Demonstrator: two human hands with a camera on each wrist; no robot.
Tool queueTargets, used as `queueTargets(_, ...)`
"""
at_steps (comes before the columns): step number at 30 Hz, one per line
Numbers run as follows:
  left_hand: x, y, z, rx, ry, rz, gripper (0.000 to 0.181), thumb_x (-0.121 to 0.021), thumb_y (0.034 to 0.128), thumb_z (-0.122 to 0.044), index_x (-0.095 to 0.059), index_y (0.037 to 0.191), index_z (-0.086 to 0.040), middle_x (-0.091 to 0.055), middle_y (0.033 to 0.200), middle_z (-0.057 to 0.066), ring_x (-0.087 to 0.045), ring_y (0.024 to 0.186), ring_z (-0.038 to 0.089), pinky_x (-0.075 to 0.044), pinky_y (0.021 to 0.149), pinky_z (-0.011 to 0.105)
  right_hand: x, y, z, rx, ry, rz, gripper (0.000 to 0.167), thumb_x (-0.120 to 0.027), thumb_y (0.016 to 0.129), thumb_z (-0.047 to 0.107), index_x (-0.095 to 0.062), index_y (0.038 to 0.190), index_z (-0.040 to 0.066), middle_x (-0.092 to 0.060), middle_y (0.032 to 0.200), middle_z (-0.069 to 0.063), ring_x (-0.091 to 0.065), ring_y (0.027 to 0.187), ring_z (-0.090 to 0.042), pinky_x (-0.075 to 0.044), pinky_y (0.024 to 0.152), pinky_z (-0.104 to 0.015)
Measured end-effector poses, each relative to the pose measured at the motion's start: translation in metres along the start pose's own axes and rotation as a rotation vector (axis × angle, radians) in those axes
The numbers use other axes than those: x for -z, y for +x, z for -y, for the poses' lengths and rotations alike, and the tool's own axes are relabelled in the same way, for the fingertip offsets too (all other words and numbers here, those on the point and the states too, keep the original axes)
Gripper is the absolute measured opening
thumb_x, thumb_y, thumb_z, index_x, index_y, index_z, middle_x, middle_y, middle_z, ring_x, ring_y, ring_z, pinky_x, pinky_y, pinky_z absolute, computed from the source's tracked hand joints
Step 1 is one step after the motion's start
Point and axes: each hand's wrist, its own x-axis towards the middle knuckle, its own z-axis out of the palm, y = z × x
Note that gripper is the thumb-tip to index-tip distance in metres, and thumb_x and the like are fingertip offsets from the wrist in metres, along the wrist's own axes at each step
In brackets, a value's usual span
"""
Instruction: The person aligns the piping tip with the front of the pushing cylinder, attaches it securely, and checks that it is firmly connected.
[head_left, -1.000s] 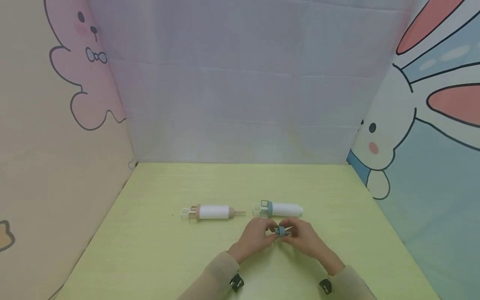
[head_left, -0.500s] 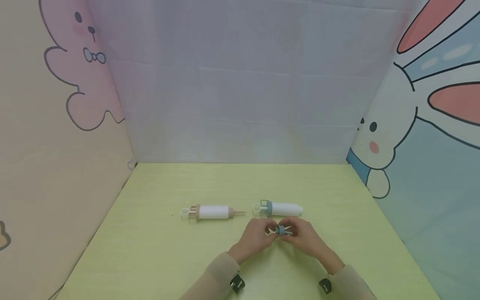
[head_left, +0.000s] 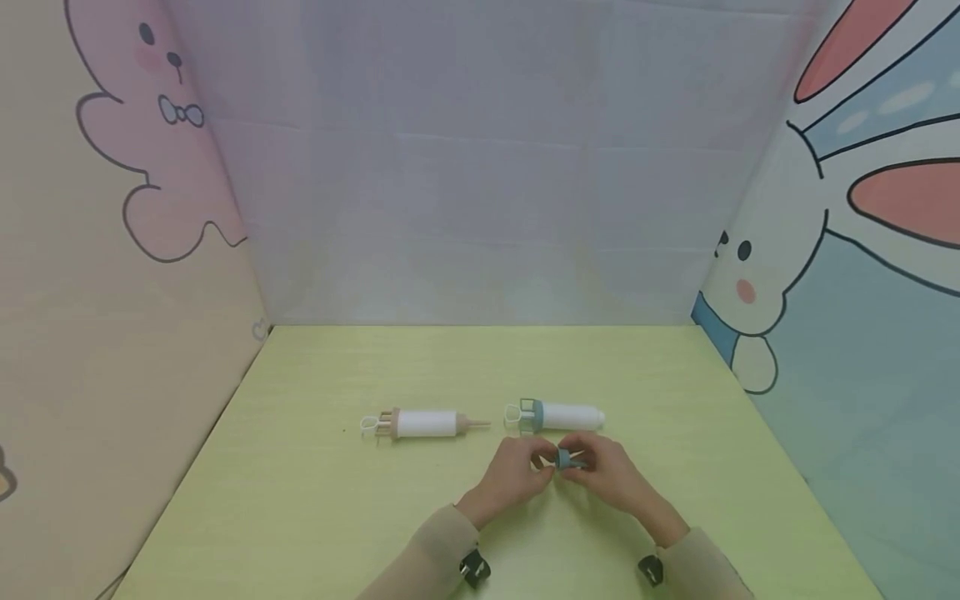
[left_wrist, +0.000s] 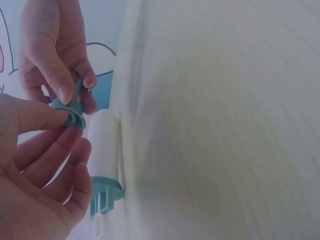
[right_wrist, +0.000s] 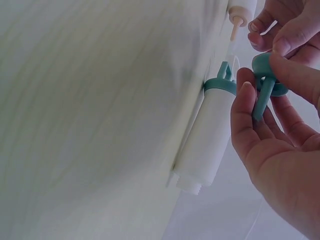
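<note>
Left hand and right hand are close together over the near half of the pale yellow-green table, with one small teal piece between them. From where I stand, both of them are pinching it: the left hand has its thumb on the ring-shaped end and fingers underneath, its other fingers loosely bent, while the right hand has its thumb against the cap, with the slim stem lying along its fingers. Whether either one touches the tabletop, I cannot tell. Just beyond the hands lies a white tube with teal fittings, on its side, its teal collar and white loop to the left and its blunt end to the right. Farther left, in nearly the same row, lies a white tube with peach fittings, its loop also to the left and its thin peach nozzle pointing at the teal-collared one, a gap between them. Beige sleeves cover the forearms, and a small dark device sits by each wrist. Behind the table hangs a pale, creased cloth; a rabbit drawing fills much of the right-hand wall.
</note>
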Motion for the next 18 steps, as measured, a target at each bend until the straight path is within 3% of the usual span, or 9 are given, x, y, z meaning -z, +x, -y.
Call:
queueTargets(11, -0.0009, -0.0007, 0.0023, -0.009, 0.038, -0.014, 0.014, -0.072, 0.0804, -0.005, -0.074, 0.092, -0.011, -0.070, 0.085, -0.006, -0.056, 0.066, -0.005, -0.043, 0.060, 0.010, -0.0034, 0.0000, -0.0033, 0.024, -0.003, -0.009, 0.028, -0.073, 0.081, -0.003, -0.061, 0.106, 0.003, -0.065, 0.103, -0.011, -0.067, 0.086, -0.024, -0.053, 0.073, -0.029)
queueTargets(18, 0.0020, -0.0019, 0.0032, -0.019, 0.044, -0.031, 0.011, -0.073, 0.0810, -0.008, -0.075, 0.091, -0.011, -0.070, 0.085, -0.007, -0.055, 0.065, -0.007, -0.043, 0.059, 0.010, -0.0044, 0.0014, -0.0026, -0.009, -0.009, 0.007, 0.027, -0.073, 0.083, 0.002, -0.061, 0.107, 0.006, -0.065, 0.105, -0.007, -0.067, 0.088, -0.019, -0.052, 0.075, -0.028)
